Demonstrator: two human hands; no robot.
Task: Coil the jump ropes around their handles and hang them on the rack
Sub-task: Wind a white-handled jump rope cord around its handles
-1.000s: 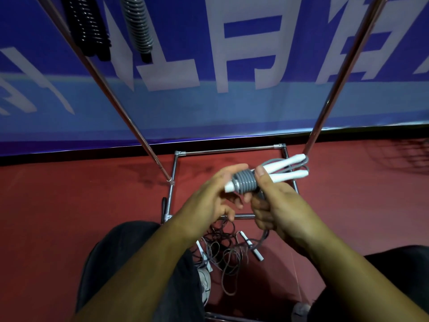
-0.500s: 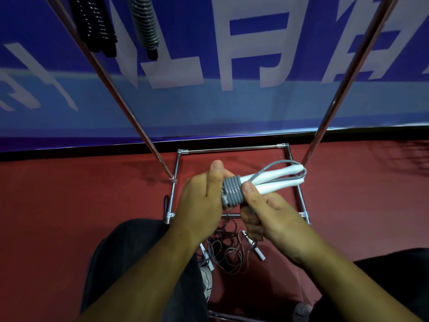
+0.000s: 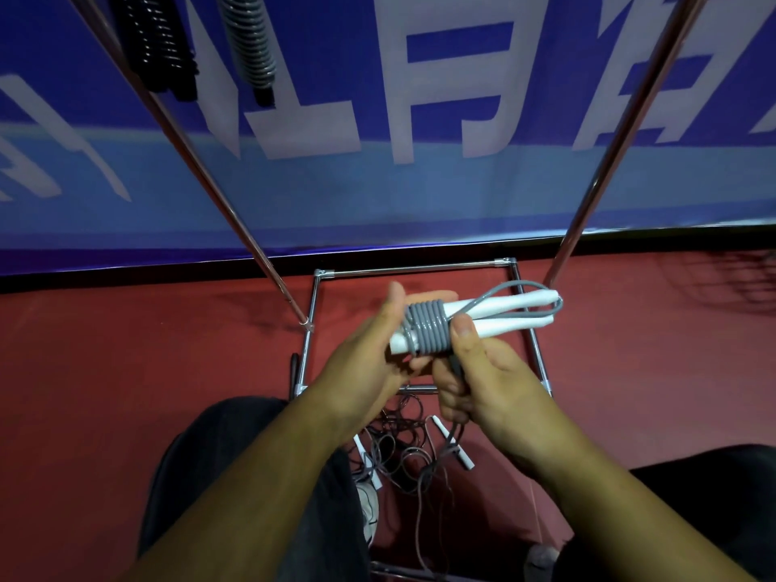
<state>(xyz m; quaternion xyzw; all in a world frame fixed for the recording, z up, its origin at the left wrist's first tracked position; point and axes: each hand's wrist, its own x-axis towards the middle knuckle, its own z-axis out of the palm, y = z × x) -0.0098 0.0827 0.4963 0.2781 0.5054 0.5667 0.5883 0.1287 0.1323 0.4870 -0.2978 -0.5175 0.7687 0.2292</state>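
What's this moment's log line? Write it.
coiling; left grip cups grey rope coil on white plastic handles; right grip holds grey rope tail; not hung

Dim, flat indoor light before me; soft shadows on the red floor [image 3: 105, 371]; glints along the chrome base frame [image 3: 411, 269]; rack poles [image 3: 621, 140] splay with wide-angle distortion; focus crisp.

Hanging coils [image 3: 247, 39] cropped above, rack uprights [image 3: 625, 132] too
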